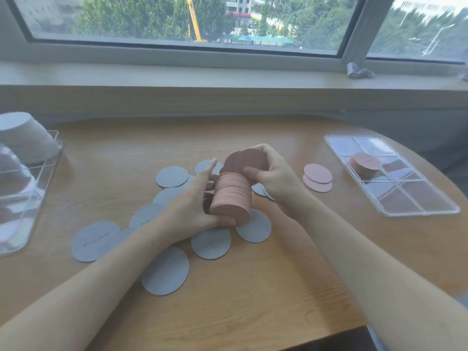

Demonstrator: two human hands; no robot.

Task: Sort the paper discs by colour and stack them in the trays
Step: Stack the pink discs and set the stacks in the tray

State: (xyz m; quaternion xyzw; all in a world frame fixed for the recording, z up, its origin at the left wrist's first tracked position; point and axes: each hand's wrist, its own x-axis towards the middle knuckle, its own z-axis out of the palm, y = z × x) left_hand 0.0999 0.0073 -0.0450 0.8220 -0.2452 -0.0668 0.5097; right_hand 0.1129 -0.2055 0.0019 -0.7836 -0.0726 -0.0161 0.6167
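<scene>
Stack of pink discs [231,196] (left hand's [192,209] grip) leans upper-left.

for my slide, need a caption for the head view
Both hands square up a pink stack over scattered grey discs; more pink waits in the right tray.

- A single head-worn view looks forward and down from the near side of the table [253,287].
- It sits close: both forearms enter from the bottom corners, and the left hand [192,206] and right hand [273,178] meet at mid-frame.
- The far edge takes in a window [177,19] and its sill [228,77].
- Wide-angle bending curves the table's edges and the window frame.
</scene>
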